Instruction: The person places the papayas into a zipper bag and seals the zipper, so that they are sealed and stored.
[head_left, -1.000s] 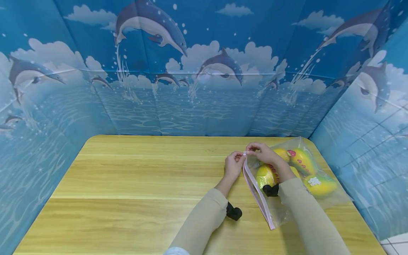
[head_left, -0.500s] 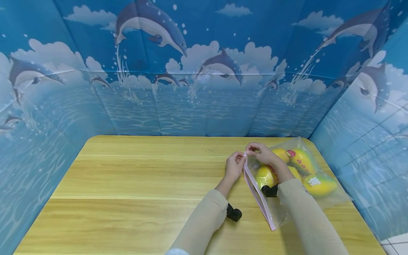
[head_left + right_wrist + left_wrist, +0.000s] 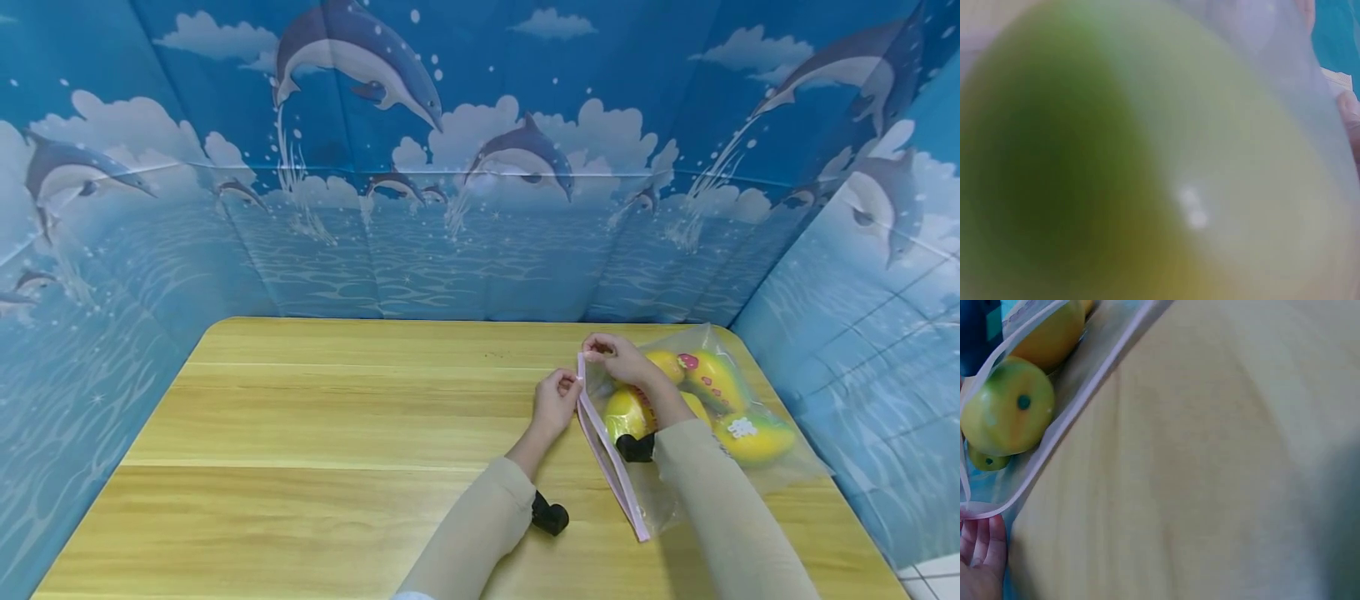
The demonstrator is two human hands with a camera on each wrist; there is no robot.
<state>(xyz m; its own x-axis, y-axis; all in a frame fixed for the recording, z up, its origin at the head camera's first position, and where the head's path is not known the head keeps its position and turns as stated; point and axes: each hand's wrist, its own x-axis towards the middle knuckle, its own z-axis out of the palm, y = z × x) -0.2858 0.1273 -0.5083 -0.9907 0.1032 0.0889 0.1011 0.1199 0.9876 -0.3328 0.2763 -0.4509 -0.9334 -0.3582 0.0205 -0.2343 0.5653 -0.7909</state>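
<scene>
A clear zip bag (image 3: 660, 496) lies at the table's right side, its pink zip edge (image 3: 611, 467) facing left. Inside are several yellow-green mangoes (image 3: 753, 437), some with red or white decorations. At the far end of the zip, my right hand (image 3: 622, 362) pinches the bag's corner. My left hand (image 3: 553, 404) pinches the zip edge just nearer to me. In the left wrist view, the bag's mouth gapes around a mango (image 3: 1013, 409), with the left hand's fingers (image 3: 996, 544) at its end. A blurred mango (image 3: 1147, 156) fills most of the right wrist view.
The wooden table (image 3: 300, 450) stretches out to the left of the bag. A blue dolphin-print curtain (image 3: 480, 250) hangs behind it and along its sides. Black wrist mounts (image 3: 551, 517) stick out from both sleeves.
My left hand has slid a short way along the zip edge toward me, away from the corner. The right hand stays at the corner, and the bag has barely moved.
</scene>
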